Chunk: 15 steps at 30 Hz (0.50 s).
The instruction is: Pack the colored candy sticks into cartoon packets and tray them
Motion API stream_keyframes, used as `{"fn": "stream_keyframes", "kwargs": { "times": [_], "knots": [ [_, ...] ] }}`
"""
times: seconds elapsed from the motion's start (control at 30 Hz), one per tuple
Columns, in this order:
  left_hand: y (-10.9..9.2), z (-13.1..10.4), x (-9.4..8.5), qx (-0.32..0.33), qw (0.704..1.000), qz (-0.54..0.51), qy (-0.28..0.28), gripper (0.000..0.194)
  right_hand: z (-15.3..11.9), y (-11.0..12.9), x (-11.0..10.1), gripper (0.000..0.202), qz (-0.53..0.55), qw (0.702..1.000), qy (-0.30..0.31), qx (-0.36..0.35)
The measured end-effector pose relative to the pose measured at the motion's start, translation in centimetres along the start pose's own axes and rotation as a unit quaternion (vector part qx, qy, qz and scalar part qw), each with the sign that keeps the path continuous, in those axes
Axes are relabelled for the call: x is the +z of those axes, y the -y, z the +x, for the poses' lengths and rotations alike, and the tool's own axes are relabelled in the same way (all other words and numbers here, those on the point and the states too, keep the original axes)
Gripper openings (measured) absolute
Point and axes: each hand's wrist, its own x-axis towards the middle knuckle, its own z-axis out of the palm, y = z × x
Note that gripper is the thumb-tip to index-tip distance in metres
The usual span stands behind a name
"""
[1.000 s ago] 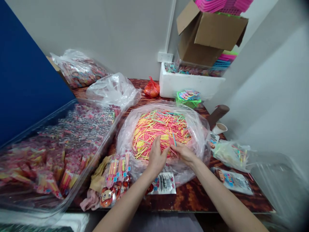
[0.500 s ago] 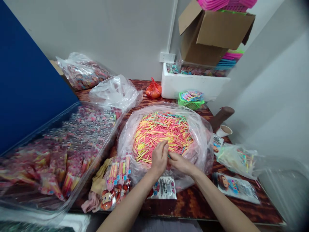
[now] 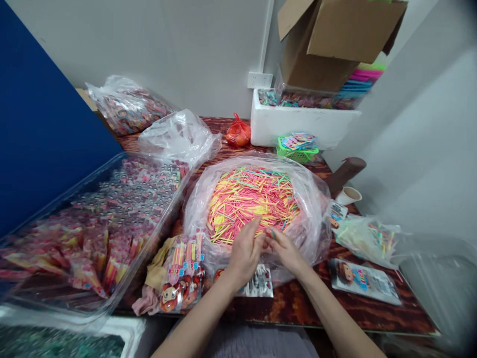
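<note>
Thin pink, yellow and green sticks fill a clear plastic bag whose mouth is spread wide. At the near edge of the heap, my left hand is curled with its palm turned inward; what lies in it, if anything, is hidden. Close beside it, my right hand is closed in a pinch, and a small green stick end shows at its fingertips. A printed silver packet lies under my left wrist. Left of it are printed pouches with sticks visible inside.
A clear tray of filled packets stands left. Behind are a white foam box, a cardboard box, a green basket and a red bag. A brown bottle, paper cup and flat pouch are right.
My hands have come slightly apart at the fingertips, the right one shifting right. The green end now shows higher on the right fingers. The camera view has shifted a little.
</note>
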Motion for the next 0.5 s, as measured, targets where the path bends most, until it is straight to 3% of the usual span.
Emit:
{"fn": "stream_keyframes", "kwargs": {
  "times": [0.1,0.17,0.33,0.43,0.5],
  "knots": [
    [0.8,-2.4,-2.0,-0.019,0.997,0.067,-0.024,0.028,-1.6,-1.6,-0.4,0.015,0.006,0.997,-0.078,-0.002],
    [1.9,-4.0,-2.5,-0.021,0.991,0.131,-0.002,0.024,-2.2,-2.9,-0.4,0.017,-0.005,0.994,-0.109,0.003],
    [4.2,-6.6,-1.8,0.019,0.967,0.255,0.024,0.042,-2.4,-4.1,0.3,0.021,0.036,0.989,-0.142,0.013],
    [4.3,-7.2,-1.6,0.03,0.962,0.27,-0.012,0.03,-2.3,-4.2,0.4,0.02,0.066,0.986,-0.153,0.004],
    [4.0,-7.4,-1.9,0.042,0.961,0.272,0.007,0.021,-2.4,-4.5,0.4,0.018,0.072,0.985,-0.156,-0.003]
  ]
}}
